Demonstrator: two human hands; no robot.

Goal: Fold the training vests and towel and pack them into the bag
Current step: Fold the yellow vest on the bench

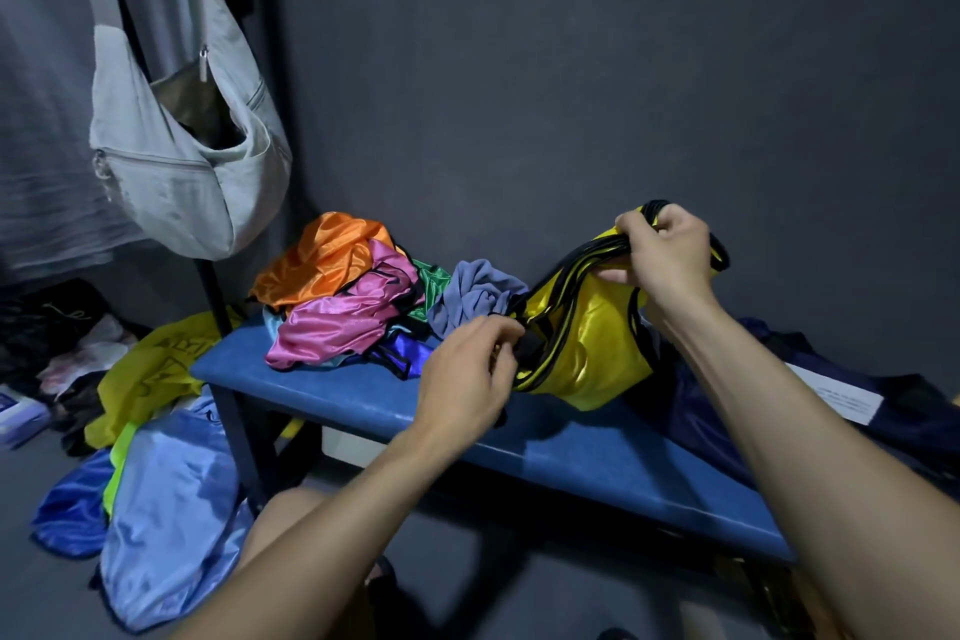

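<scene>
Task at an early stage: yellow vest (pixel 587 343) held bunched above the blue bench (pixel 467 411), right hand (pixel 670 255) at 2 o'clock clenched round its gathered black-trimmed straps, left hand (pixel 467 374) near centre pinching its black edging, no fold yet visible. Orange vest (pixel 322 255), pink vest (pixel 343 322), green vest (pixel 431 286) and grey towel (pixel 478 296) heaped unfolded at 11 o'clock of the left hand. Dark bag (pixel 852 395) at 3 o'clock on the bench, apparently unpacked; contents not discernible.
</scene>
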